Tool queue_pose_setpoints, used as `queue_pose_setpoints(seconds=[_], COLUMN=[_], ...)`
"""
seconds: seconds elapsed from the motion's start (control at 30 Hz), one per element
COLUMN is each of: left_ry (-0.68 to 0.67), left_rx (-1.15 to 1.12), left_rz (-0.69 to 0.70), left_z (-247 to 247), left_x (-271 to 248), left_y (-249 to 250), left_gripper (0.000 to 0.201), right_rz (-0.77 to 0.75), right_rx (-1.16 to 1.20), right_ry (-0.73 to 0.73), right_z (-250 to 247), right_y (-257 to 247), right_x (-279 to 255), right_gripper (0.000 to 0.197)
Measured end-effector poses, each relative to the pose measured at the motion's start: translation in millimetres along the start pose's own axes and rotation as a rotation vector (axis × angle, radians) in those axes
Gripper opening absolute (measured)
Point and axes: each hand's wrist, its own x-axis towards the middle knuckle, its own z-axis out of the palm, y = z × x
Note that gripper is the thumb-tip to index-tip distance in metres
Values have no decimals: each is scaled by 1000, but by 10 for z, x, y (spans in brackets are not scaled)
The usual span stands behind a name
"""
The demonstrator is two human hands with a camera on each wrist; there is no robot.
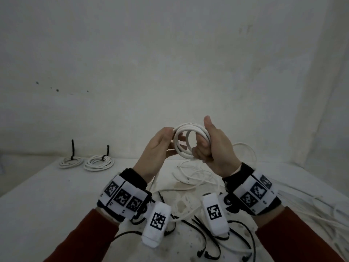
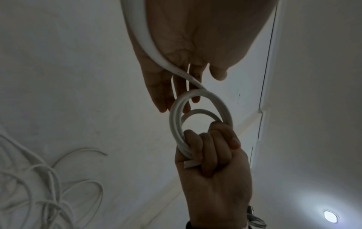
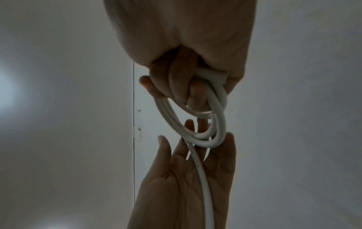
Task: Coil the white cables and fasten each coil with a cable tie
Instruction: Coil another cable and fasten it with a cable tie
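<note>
A white cable coil [image 1: 176,144] of a few loops is held up above the table between both hands. My right hand [image 1: 217,146] grips its right side in a fist, thumb pointing up. In the left wrist view the cut cable end [image 2: 191,164] sticks out of that fist [image 2: 215,170]. My left hand [image 1: 158,148] is at the coil's left edge with straight fingers behind the loops. The cable's free length [image 3: 203,178] lies across its palm [image 3: 176,186] and drops to the table [image 1: 155,178]. Loose black cable ties [image 1: 200,225] lie below my wrists.
Two tied coils [image 1: 71,162] [image 1: 99,162], each with a black tie sticking up, lie at the back left of the white table [image 1: 47,195]. Loose white cables [image 1: 196,176] tangle in the middle and spread along the right side [image 1: 311,210]. A wall stands close behind.
</note>
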Motion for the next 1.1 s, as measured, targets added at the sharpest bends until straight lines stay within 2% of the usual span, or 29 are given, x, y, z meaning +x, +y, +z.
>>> queue_pose_setpoints(seconds=[0.13,0.3,0.37,0.5,0.57,0.63,0.7,0.8,0.97,1.1], left_ry=[-26,32,28,3,-11,-11,-24,-85,-173,-208], left_rx=[24,47,76,239,331,403,435,419,513,754], left_rz=[54,153,172,191,201,213,234,250,263,269], left_z=[83,113,114,69,47,41,51,93,151,100], left_x=[-17,11,17,35,51,51,52,48,40,48], left_y=[-33,-21,-7,10,5,6,15,25,-27,-112], left_gripper=[33,28,24,19,20,21,22,22,21,24], right_rz=[31,-86,-96,-51,-8,79,177,280,310,288], right_rx=[116,35,-63,-183,-216,-138,35,190,284,472], right_ry=[-24,184,207,62,-14,-82,-197,-347,-283,-183], right_z=[37,102,80,53,52,25,-21,-82,-215,-366], right_y=[28,85,80,17,-3,-23,-46,-86,-147,-162], right_x=[-29,-41,-23,-74,-96,-88,-72,-84,-79,-93], right_gripper=[70,60,55,61,58,49,42,39,44,41])
